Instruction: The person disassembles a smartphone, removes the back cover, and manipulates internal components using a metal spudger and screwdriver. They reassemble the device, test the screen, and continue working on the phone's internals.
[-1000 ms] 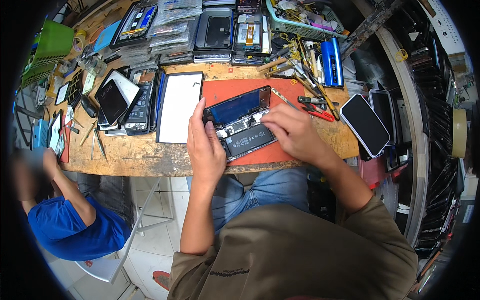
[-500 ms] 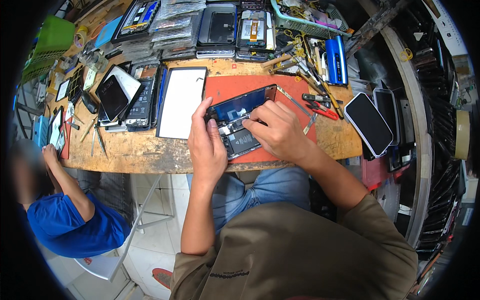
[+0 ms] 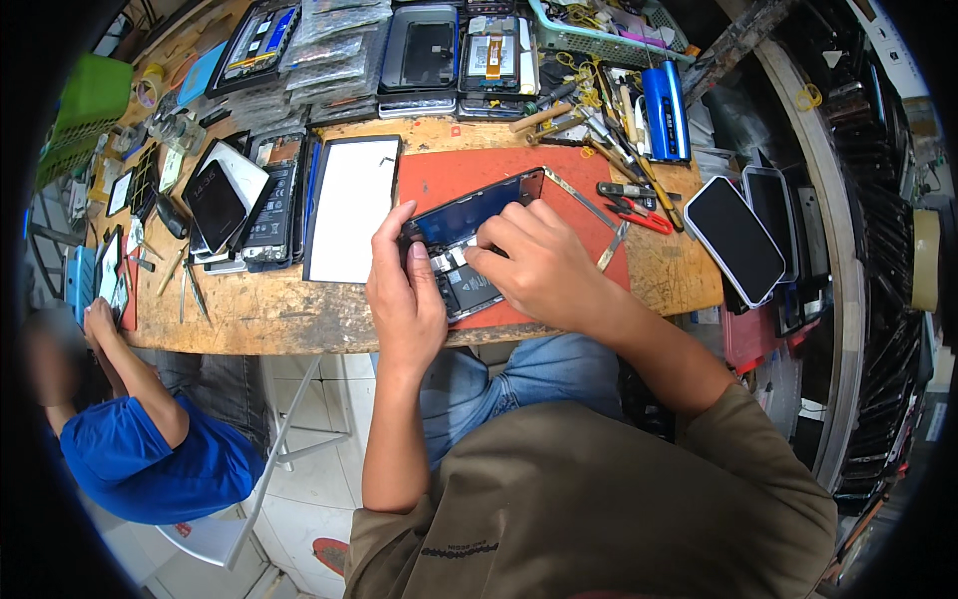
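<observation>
- Two bare hands shown: left hand (image 3: 404,299), at 8 o'clock of the opened phone (image 3: 455,261), clasps its edge between thumb and fingers.
- Right hand (image 3: 539,262), 3 o'clock: fingertips bunched at the phone's interior; whether they pinch anything cannot be told.
- Opened phone, centre, over the red mat (image 3: 449,172): battery (image 3: 472,290) toward 6, screen (image 3: 479,212) raised toward 12.
- Bubble-wrapped stack (image 3: 334,65), 11 o'clock.

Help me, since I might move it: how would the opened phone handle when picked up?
The opened phone may flop, since its screen stands up at an angle. It looks fragile, with inner parts bare. The broad battery probably makes it fairly heavy for its thinness.
</observation>
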A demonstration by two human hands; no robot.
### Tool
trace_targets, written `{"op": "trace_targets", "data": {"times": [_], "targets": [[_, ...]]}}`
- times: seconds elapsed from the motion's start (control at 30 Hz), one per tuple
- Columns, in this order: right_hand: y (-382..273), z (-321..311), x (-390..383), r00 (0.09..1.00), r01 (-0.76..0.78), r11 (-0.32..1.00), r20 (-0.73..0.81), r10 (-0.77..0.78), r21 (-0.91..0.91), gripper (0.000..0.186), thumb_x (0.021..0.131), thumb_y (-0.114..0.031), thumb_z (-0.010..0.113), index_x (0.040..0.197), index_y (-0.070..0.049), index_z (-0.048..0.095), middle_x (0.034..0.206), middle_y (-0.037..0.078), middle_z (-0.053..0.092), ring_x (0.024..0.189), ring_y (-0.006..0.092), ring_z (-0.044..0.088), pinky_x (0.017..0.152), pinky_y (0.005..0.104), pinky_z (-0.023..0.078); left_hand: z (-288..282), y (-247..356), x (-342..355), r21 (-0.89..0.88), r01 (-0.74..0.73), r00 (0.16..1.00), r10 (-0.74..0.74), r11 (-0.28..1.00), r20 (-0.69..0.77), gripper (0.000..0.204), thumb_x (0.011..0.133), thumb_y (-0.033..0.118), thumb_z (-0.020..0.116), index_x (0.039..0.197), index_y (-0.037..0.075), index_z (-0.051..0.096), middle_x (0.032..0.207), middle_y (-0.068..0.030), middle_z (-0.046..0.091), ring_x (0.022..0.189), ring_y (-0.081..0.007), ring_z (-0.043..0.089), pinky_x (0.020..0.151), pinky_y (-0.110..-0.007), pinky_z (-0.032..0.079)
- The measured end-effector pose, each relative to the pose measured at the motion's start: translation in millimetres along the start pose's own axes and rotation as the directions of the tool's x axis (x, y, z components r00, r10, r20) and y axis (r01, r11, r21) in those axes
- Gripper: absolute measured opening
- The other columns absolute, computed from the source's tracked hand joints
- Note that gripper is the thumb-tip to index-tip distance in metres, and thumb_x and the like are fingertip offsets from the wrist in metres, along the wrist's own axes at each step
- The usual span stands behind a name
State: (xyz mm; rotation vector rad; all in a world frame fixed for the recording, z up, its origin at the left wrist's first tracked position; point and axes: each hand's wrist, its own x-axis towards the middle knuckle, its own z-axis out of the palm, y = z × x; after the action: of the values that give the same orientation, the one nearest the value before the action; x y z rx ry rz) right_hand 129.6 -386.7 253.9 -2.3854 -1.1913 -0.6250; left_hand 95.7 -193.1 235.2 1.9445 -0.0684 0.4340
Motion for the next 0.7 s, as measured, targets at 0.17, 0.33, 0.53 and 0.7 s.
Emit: {"op": "trace_targets", "data": {"times": [0.17, 0.33, 0.53, 0.7], "targets": [[1, 5, 2, 1.0, 0.002, 0.999, 0.016, -0.001, -0.048, 0.006, 0.084, -0.011, 0.066, 0.081, -0.007, 0.067, 0.086, 0.006, 0.055, 0.086, 0.0226, 0.055, 0.074, 0.0371, 0.043, 1, -4, -1, -0.03, 0.013, 1.0, -0.013, 0.999, 0.008, 0.037, 0.108, 0.001, 0.053, 0.145, 0.0, 0.055, 0.127, -0.0202, 0.069, 0.105, -0.0296, 0.069, 0.094, -0.04, 0.054], [0, 9, 0, 1.0, -0.018, 0.999, -0.006, 0.018, -0.045, 0.007, 0.083, -0.011, 0.066, 0.079, -0.006, 0.065, 0.086, 0.006, 0.055, 0.086, 0.0228, 0.056, 0.073, 0.0373, 0.043, 1, -6, -3, -0.057, 0.037, 0.999, -0.036, 0.998, 0.018, 0.038, 0.108, 0.002, 0.055, 0.145, 0.0, 0.055, 0.119, -0.0174, 0.068, 0.096, -0.0244, 0.067, 0.088, -0.038, 0.054], [-2, 13, 0, 0.999, -0.034, 0.998, -0.029, 0.032, -0.047, 0.006, 0.083, -0.011, 0.066, 0.079, -0.006, 0.065, 0.086, 0.007, 0.055, 0.086, 0.0232, 0.056, 0.074, 0.038, 0.043, 2, -5, -2, -0.073, 0.021, 1.0, -0.02, 0.997, 0.006, 0.038, 0.108, 0.003, 0.056, 0.146, 0.0, 0.055, 0.116, -0.0159, 0.068, 0.095, -0.0216, 0.066, 0.087, -0.036, 0.054], [-2, 8, 1, 1.0, -0.027, 0.999, -0.011, 0.026, -0.029, 0.005, 0.084, -0.011, 0.067, 0.082, -0.006, 0.067, 0.089, 0.006, 0.058, 0.089, 0.0229, 0.057, 0.077, 0.0377, 0.043, 0, -5, -3, -0.072, 0.052, 0.998, -0.051, 0.996, 0.026, 0.039, 0.108, 0.004, 0.057, 0.146, 0.0, 0.055, 0.117, -0.0156, 0.067, 0.095, -0.0213, 0.066, 0.088, -0.036, 0.054]]}}
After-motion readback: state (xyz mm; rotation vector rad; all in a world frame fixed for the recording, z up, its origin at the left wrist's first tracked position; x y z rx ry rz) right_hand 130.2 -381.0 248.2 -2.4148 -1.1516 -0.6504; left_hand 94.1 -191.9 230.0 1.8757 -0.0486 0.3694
